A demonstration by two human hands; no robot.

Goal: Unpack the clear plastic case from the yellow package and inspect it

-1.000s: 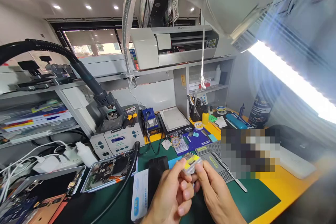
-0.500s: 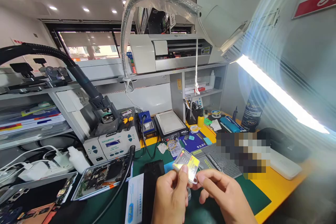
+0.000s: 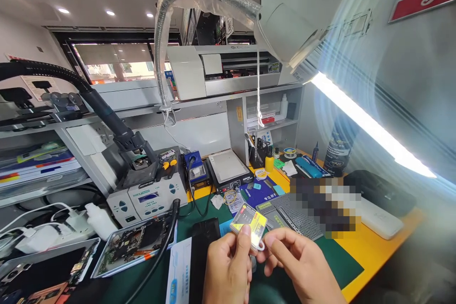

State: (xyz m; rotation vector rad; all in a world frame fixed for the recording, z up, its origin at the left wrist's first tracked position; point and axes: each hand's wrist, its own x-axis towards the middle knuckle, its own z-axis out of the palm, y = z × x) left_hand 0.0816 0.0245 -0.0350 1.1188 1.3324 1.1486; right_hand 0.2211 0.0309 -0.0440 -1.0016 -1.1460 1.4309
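A small clear plastic case [image 3: 254, 223] with a yellow and black label is tilted up above the green mat. My left hand [image 3: 230, 263] grips it by its lower edge, the thumb lying over its front. At its lower right corner is a small loop [image 3: 261, 246]. My right hand [image 3: 294, 259] has its fingers curled and the fingertips drawn together at that loop corner; exactly what they pinch is partly hidden. Below the case, between my hands, part of a small round clear object [image 3: 253, 264] shows. A black flat item [image 3: 199, 242] lies beside my left hand.
Opened devices [image 3: 133, 242] lie at left, by a rework station [image 3: 149, 199] with a thick black hose. Behind the case are a perforated grey mat [image 3: 309, 218] with tweezers [image 3: 288, 218] and a heating plate [image 3: 228, 166]. A bright lamp [image 3: 374, 128] hangs at right.
The view has shifted slightly, moving the scene left and a little down at my hands. The fingers of my right hand have come closer to the case's loop corner. My left hand keeps its hold.
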